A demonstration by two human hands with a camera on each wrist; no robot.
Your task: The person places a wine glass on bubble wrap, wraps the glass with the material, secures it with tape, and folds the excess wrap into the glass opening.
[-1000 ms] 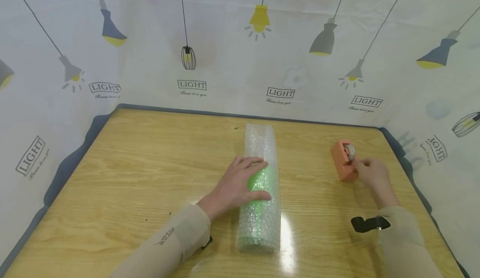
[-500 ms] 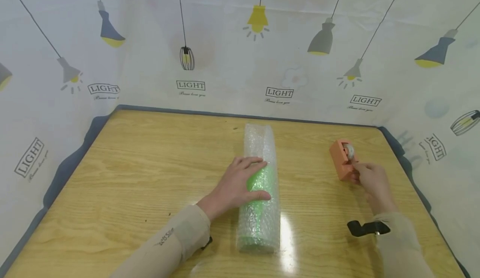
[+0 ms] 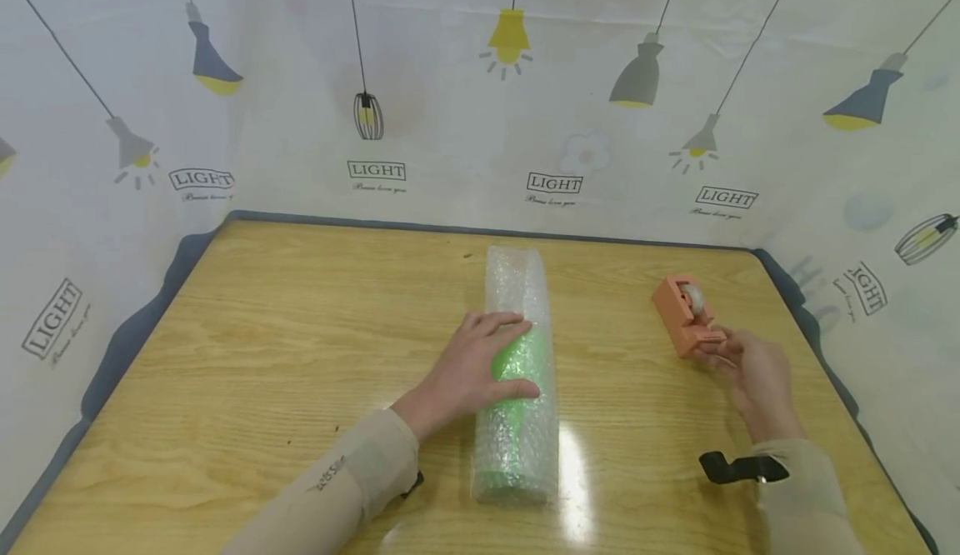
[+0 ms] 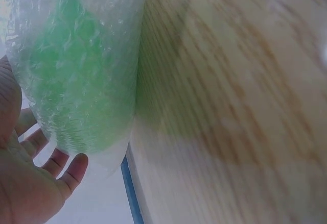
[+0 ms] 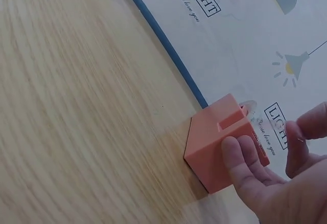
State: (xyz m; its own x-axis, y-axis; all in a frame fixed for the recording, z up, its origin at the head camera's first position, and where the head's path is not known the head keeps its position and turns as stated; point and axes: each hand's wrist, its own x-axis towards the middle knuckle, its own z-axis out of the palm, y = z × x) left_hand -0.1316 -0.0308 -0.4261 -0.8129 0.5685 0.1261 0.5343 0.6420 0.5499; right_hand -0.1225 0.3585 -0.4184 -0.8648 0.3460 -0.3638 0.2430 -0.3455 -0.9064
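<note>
A clear bubble-wrap bundle [image 3: 517, 422] with something green inside lies lengthwise on the wooden table. My left hand [image 3: 468, 372] rests across its middle from the left, thumb and fingers spread over the wrap. In the left wrist view the green shape [image 4: 76, 81] shows rounded through the bubbles. To the right, an orange tape dispenser [image 3: 677, 317] holds a roll of clear tape [image 3: 693, 298]. My right hand [image 3: 753, 372] is at the dispenser's near end. Its thumb and index finger pinch the end of the tape, while other fingertips [image 5: 232, 150] press the dispenser's side.
The wooden table [image 3: 322, 305] has a dark blue edge along the back and sides. A pale wall covering [image 3: 450, 105] printed with lamps stands behind it. Bare tabletop separates the bundle and the dispenser.
My right hand has drawn back slightly toward me from the tape roll, and its lower fingers now show against the dispenser's near end. The left hand stays on the bundle.
</note>
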